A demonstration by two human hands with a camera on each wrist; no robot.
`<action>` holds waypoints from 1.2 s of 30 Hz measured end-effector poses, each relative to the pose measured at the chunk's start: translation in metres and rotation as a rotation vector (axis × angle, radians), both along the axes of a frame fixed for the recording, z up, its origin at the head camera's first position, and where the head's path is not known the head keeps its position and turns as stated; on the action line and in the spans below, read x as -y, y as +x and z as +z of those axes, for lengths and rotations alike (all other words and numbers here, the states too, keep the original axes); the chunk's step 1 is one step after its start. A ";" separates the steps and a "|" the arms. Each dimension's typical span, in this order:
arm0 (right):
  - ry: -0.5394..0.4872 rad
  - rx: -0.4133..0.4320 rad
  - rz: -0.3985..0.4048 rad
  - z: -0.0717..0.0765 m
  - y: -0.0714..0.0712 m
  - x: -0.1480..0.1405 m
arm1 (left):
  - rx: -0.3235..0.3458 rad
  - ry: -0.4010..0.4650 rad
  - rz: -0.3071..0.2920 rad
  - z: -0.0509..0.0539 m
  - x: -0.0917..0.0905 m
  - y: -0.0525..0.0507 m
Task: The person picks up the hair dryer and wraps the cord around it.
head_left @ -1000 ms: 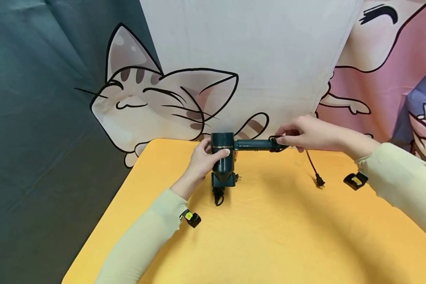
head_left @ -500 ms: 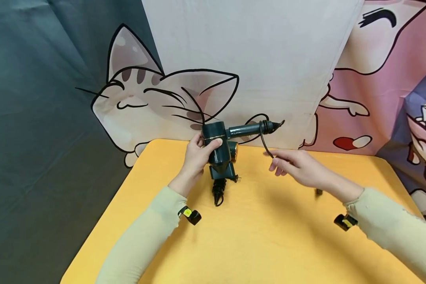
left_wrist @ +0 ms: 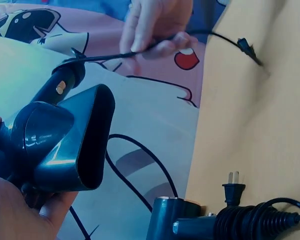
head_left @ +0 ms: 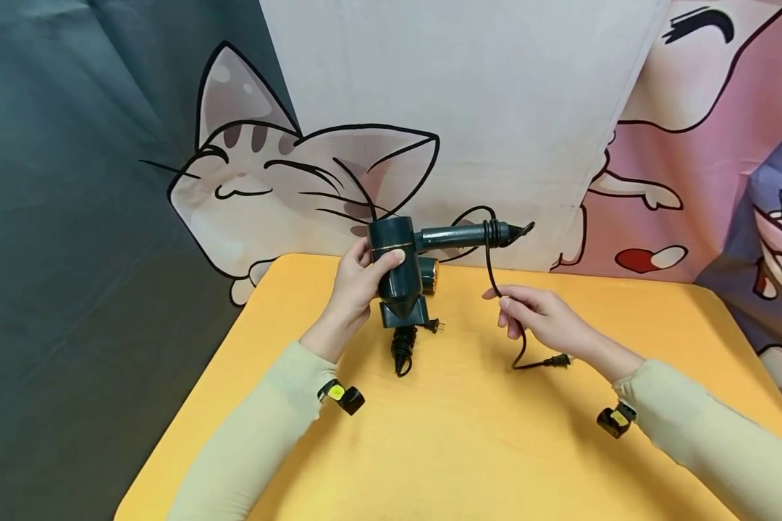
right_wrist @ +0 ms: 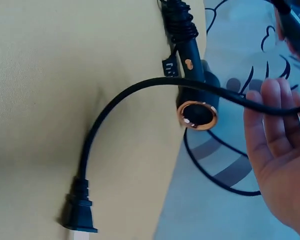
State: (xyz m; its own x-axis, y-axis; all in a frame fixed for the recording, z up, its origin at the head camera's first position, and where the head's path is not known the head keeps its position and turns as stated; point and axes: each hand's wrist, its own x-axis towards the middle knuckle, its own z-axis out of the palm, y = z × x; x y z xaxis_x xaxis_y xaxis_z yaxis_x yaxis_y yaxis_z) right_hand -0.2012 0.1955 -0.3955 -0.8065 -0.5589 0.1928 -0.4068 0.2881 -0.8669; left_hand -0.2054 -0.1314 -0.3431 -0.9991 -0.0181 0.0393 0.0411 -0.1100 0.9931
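My left hand point(head_left: 355, 284) grips the barrel of a dark green hair dryer point(head_left: 400, 282), thumb across its front. Its flat nozzle point(left_wrist: 97, 137) faces the left wrist camera. The handle point(head_left: 456, 236) points right, with black cord point(head_left: 492, 226) wound round its end. My right hand point(head_left: 541, 312) pinches a loose stretch of that cord point(right_wrist: 140, 87) between thumb and fingers, below the handle. From there the cord hangs down to a two-pin plug point(head_left: 557, 360). Behind and under the held dryer lies a second dark hair dryer point(right_wrist: 197, 95), cord wrapped round its handle.
The second dryer's plug point(left_wrist: 233, 192) sticks out beside its coiled cord point(head_left: 402, 346). Both dryers are near the back edge of the yellow table point(head_left: 430, 449). A cloth backdrop point(head_left: 495, 108) with printed cartoon cats hangs right behind it.
My right hand has moved from the handle's end down and toward me, drawing out a length of cord. The held dryer has risen slightly, uncovering the second one. The plug has shifted left.
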 end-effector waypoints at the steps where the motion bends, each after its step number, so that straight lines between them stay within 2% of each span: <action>1: -0.003 0.047 0.000 -0.002 -0.002 -0.001 | 0.003 0.002 -0.004 0.001 0.000 0.001; 6: -0.009 0.254 -0.001 -0.010 -0.012 -0.006 | 0.012 0.005 -0.055 0.003 0.001 0.006; 11: -0.044 0.338 -0.012 -0.014 -0.021 -0.011 | 0.016 -0.014 -0.103 0.003 0.003 0.011; 18: -0.018 0.303 -0.029 -0.009 -0.036 -0.021 | 0.009 -0.026 -0.189 -0.001 0.009 0.015; 24: 0.026 0.240 -0.040 0.010 -0.047 -0.034 | 0.017 -0.034 -0.239 -0.005 0.013 0.014; 30: 0.191 0.159 -0.048 0.036 -0.060 -0.043 | 0.017 -0.041 -0.250 -0.009 0.013 0.012; 34: 0.281 0.120 -0.017 0.049 -0.067 -0.045 | 0.024 -0.049 -0.263 -0.013 0.012 0.012; 36: 0.325 0.069 0.007 0.054 -0.070 -0.045 | 0.030 -0.059 -0.275 -0.015 0.011 0.012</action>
State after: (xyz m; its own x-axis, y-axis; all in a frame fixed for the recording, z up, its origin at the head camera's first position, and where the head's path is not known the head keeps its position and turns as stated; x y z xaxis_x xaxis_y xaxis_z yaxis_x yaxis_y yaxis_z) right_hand -0.2714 0.2403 -0.3417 -0.8072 -0.5880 -0.0514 -0.3534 0.5512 -0.7558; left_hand -0.1939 -0.1424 -0.3582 -0.9669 0.2551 0.0027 -0.0117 -0.0549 0.9984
